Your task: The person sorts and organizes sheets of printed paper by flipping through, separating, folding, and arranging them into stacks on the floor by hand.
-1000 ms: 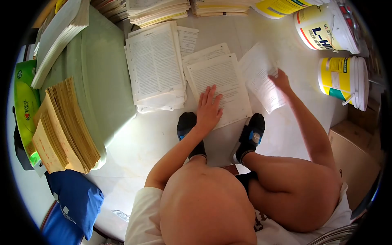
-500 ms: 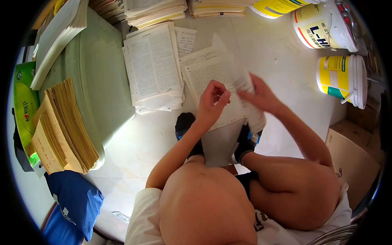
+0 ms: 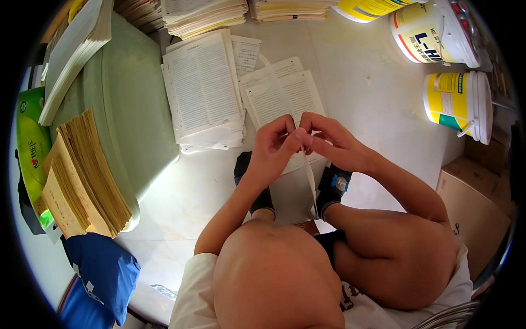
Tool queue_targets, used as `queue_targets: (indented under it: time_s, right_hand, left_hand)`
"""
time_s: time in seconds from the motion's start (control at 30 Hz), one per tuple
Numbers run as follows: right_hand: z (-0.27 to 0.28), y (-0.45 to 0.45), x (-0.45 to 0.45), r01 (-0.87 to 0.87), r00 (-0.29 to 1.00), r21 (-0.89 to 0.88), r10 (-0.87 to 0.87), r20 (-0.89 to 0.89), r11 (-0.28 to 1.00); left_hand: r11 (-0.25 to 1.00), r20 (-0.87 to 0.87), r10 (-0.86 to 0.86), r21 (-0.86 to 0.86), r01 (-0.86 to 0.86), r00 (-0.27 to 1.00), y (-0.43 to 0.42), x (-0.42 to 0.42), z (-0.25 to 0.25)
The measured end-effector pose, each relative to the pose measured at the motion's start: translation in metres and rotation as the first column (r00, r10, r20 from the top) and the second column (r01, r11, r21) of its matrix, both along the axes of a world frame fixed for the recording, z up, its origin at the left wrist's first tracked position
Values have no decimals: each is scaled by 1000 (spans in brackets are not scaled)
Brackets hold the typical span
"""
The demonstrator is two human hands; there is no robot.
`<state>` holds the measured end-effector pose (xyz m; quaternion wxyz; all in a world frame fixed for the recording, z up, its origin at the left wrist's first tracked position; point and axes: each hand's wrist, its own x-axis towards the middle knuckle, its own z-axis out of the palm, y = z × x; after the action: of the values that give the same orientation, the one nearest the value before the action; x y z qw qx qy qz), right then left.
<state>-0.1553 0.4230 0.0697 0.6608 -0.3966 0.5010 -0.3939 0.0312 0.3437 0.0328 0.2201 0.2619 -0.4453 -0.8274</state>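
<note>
My left hand (image 3: 272,147) and my right hand (image 3: 338,145) meet over the floor in front of me, fingertips together. Both are closed in a pinch on a thin sheet of paper (image 3: 310,178), turned almost edge-on so that it shows as a narrow pale strip hanging toward my right foot. What is on its faces cannot be seen. Beneath and beyond my fingers lie overlapping printed pages (image 3: 285,98), partly covered by my hands. Left of them is a neater stack of printed sheets (image 3: 201,90), with a handwritten sheet (image 3: 246,53) showing at its edge.
Thick paper piles (image 3: 204,19) stand at the back. A greenish bin (image 3: 137,98) with brown booklets (image 3: 90,172) against it is on the left. White-and-yellow buckets (image 3: 455,101) and a cardboard box (image 3: 474,203) line the right. A blue bag (image 3: 104,268) lies lower left.
The sheet, blurred and tilted in my right hand before, is now edge-on between both hands. My hands have come together, and more of the printed pages behind shows.
</note>
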Motion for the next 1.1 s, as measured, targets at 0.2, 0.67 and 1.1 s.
queue_targets:
  time_s: [0.2, 0.67, 1.1]
  right_hand:
    - [9, -3, 5, 12, 997, -17, -13, -73, 1000]
    - [9, -2, 5, 0, 999, -20, -1, -44, 1000]
    - [-9, 2, 3, 160, 970, -16, -160, -182, 987]
  left_hand:
    - [999, -58, 23, -27, -24, 998, -1, 4, 0]
    - [1000, -77, 20, -19, -21, 997, 2, 5, -8]
    - [996, 90, 89, -8, -88, 992, 5, 2, -15]
